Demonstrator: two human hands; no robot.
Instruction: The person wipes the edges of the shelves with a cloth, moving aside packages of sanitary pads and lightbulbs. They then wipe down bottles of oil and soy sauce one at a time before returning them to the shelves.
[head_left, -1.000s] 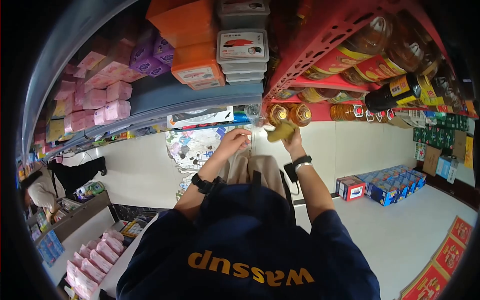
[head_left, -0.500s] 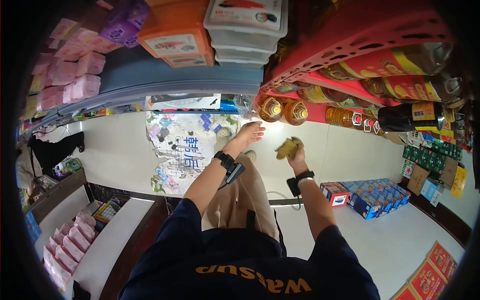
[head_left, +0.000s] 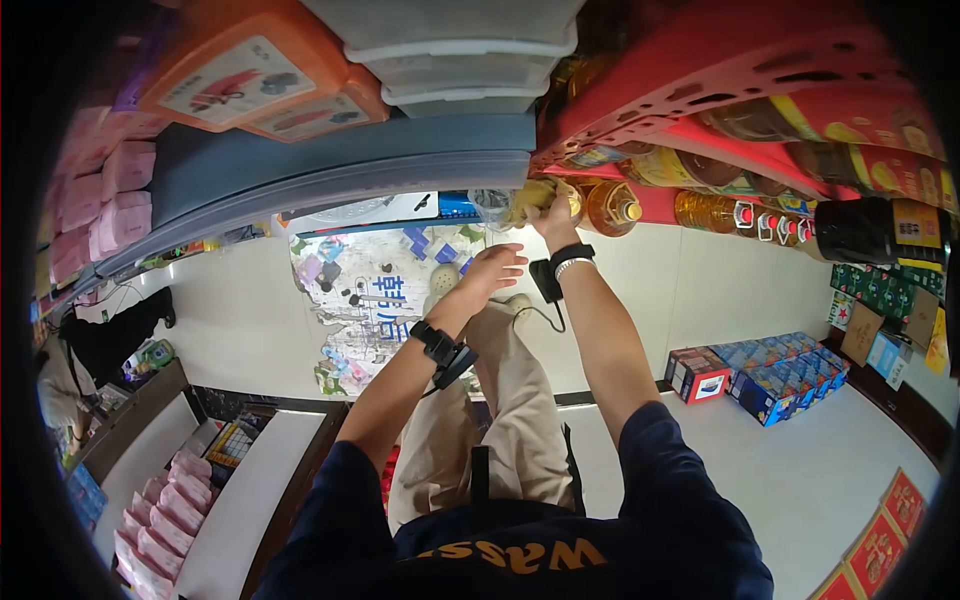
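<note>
My right hand (head_left: 556,222) grips a crumpled olive-brown cloth (head_left: 532,200) at the end of the red shelf, against an oil bottle there that it partly covers. Another golden oil bottle (head_left: 608,208) stands just to the right of that hand. My left hand (head_left: 492,272) is empty, fingers apart, over the floor near the printed mat (head_left: 375,300), to the lower left of the right hand. Both wrists carry dark strapped devices.
Overhead is a grey-blue shelf (head_left: 330,170) with orange boxes (head_left: 250,80) and clear bins (head_left: 460,75). The red rack (head_left: 690,95) holds several bottles. Blue cartons (head_left: 780,375) are at the right, pink packs (head_left: 165,510) lower left, a person's dark clothing (head_left: 125,325) far left.
My right hand has moved up and left with the cloth, from above the floor to the bottles. My left hand has stayed nearly in place. The view has shifted closer to the shelves.
</note>
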